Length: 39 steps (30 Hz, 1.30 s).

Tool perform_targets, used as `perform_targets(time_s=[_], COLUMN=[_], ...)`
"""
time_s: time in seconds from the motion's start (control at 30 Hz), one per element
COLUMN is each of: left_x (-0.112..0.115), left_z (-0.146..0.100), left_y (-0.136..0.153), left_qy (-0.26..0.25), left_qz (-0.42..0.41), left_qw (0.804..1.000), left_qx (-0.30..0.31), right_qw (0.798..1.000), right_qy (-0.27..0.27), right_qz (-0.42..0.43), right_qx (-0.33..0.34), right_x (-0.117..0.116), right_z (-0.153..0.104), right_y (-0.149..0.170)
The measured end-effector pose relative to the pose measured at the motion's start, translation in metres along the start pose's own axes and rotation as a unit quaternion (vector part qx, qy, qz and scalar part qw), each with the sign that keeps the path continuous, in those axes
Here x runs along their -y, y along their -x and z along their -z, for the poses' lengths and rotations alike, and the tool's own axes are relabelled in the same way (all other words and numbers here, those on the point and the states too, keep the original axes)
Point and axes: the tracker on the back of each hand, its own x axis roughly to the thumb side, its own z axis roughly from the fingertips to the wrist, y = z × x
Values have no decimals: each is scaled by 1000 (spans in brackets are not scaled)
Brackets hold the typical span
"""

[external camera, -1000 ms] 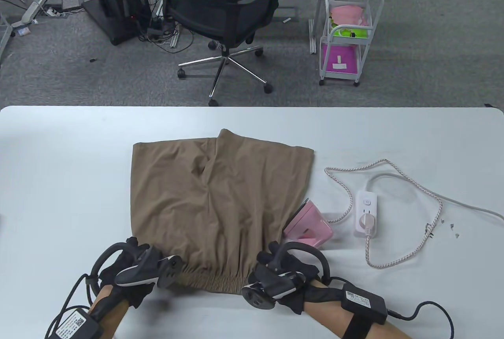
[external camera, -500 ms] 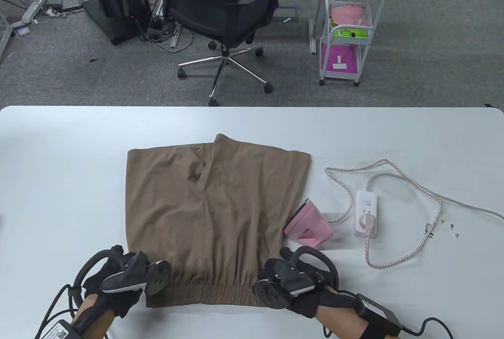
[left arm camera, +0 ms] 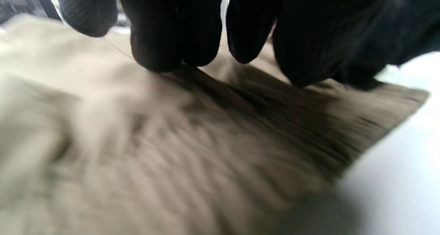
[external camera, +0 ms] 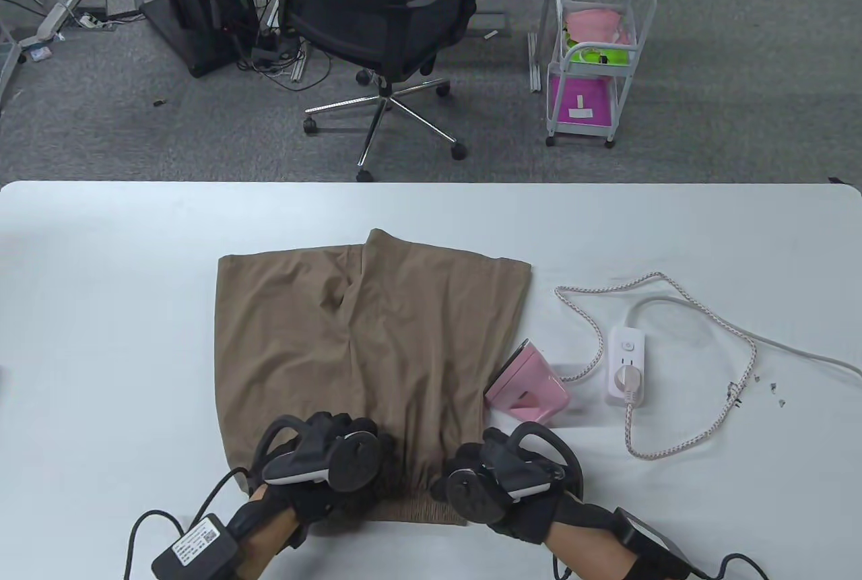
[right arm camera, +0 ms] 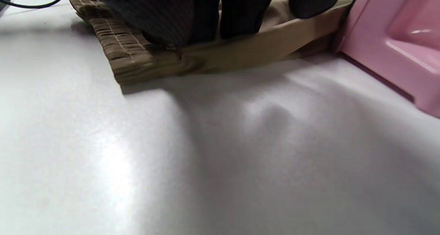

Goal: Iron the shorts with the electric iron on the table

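The brown shorts lie flat on the white table, waistband toward me. My left hand rests on the fabric just above the middle of the waistband; in the blurred left wrist view its fingertips touch the cloth. My right hand presses on the shorts' right edge by the waistband corner; its fingers lie on top of the ribbed waistband. The pink iron lies on the table just right of the shorts, beyond my right hand, also in the right wrist view.
A white power strip with the iron's plug in it lies right of the iron. The braided cord loops over the table's right part. An office chair and a white cart stand on the floor beyond.
Both hands first pulled the waistband toward me and the shorts slid closer. Then my left hand let go of the left corner and moved right onto the shorts' middle. My right hand stayed.
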Motion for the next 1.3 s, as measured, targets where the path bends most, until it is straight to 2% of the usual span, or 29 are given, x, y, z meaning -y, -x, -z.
perform_targets(time_s=[0.1, 0.13, 0.2, 0.27, 0.43, 0.5, 0.57, 0.67, 0.7, 0.87, 0.97, 1.07, 1.2, 1.3], left_x=[11, 12, 14, 15, 15, 16, 17, 17, 17, 17, 17, 17, 17, 17], left_z=[8, 7, 6, 3, 3, 3, 3, 3, 3, 3, 3, 3, 3, 2], left_y=[-2, 0, 2, 2, 1, 2, 3, 5, 4, 4, 4, 4, 4, 5], left_qy=[31, 15, 14, -9, -5, 0, 0, 1, 1, 2, 2, 2, 2, 2], left_qz=[-6, -28, -22, -20, -23, -31, -35, -41, -42, -40, -40, -41, -42, -42], left_qw=[999, 999, 1000, 1000, 1000, 1000, 999, 999, 999, 999, 999, 999, 999, 999], left_qx=[6, 9, 9, 12, 8, 6, 6, 6, 6, 6, 6, 6, 6, 6], right_qw=[1000, 999, 995, 988, 966, 942, 917, 882, 876, 854, 848, 839, 836, 816], right_qy=[22, 39, 86, 131, 222, 292, 340, 397, 405, 394, 357, 309, 249, 232], right_qz=[18, 29, 50, 82, 132, 164, 204, 238, 238, 282, 327, 390, 435, 476], right_qx=[4, 8, 15, 25, -3, -25, -45, -91, -108, -188, -216, -221, -222, -230], right_x=[8, 13, 23, 33, 57, 65, 68, 65, 63, 39, 22, 3, -13, -25], right_z=[-7, -12, -23, -34, -64, -80, -94, -107, -109, -111, -109, -102, -88, -78], right_y=[2, 4, 5, 9, 27, 39, 52, 73, 79, 111, 126, 140, 146, 149])
